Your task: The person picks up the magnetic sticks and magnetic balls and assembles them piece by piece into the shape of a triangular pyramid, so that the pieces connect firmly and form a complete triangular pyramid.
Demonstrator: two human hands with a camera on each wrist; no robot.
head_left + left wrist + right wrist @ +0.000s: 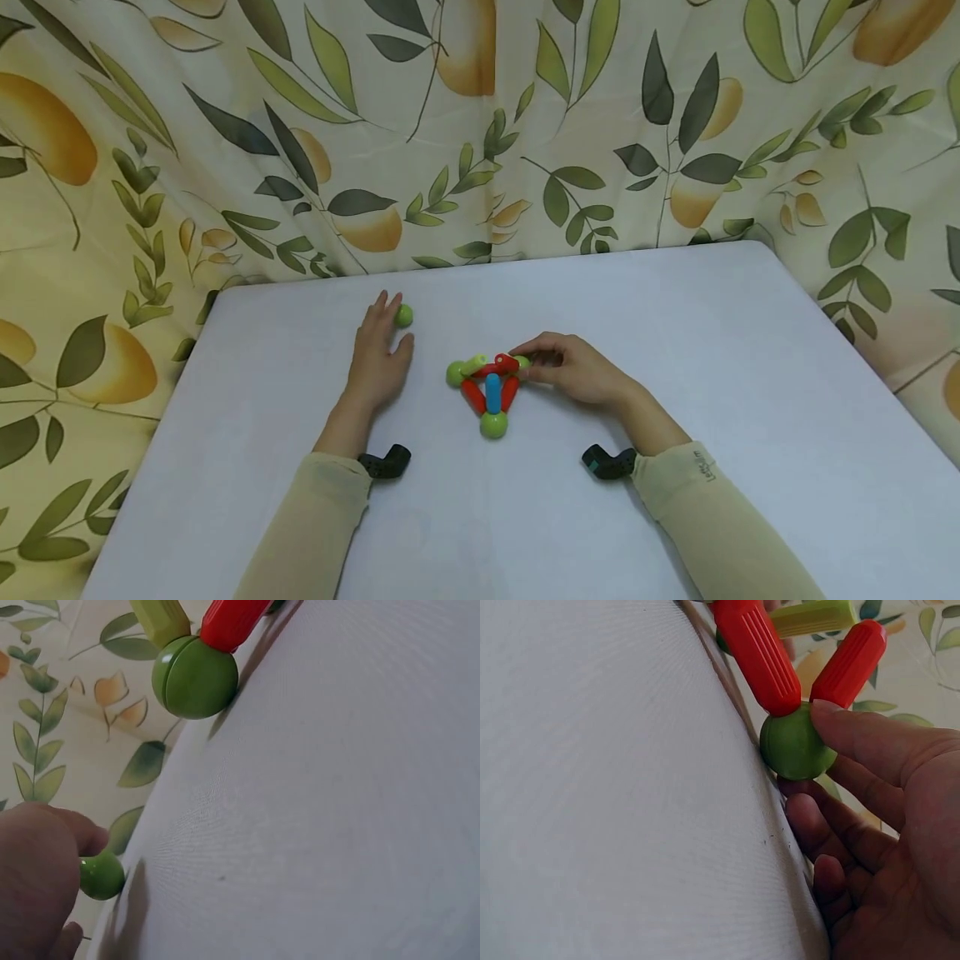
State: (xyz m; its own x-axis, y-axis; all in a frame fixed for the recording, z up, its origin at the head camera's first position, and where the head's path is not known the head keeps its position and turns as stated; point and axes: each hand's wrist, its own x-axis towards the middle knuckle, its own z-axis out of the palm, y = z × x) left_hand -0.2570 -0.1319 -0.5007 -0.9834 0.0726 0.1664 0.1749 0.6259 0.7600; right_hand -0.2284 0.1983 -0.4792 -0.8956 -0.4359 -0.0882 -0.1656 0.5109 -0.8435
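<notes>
A triangle of red rods (473, 397) joined by green balls (493, 425) lies on the table in the head view. From its corners rise a blue rod (492, 393), a yellow-green rod (474, 364) and another red rod (851, 664). My right hand (579, 371) pinches the right corner ball (795, 744) between thumb and fingers. Beyond the left corner, my left hand (378, 358) is spread with fairly straight fingers, beside a loose green ball (404, 316). In the left wrist view that ball is partly hidden behind the hand.
The white-covered table (720, 350) ends at a back edge against a curtain (480, 150) printed with fruit and leaves. Dark wrist cameras (386, 462) sit at both sleeve cuffs.
</notes>
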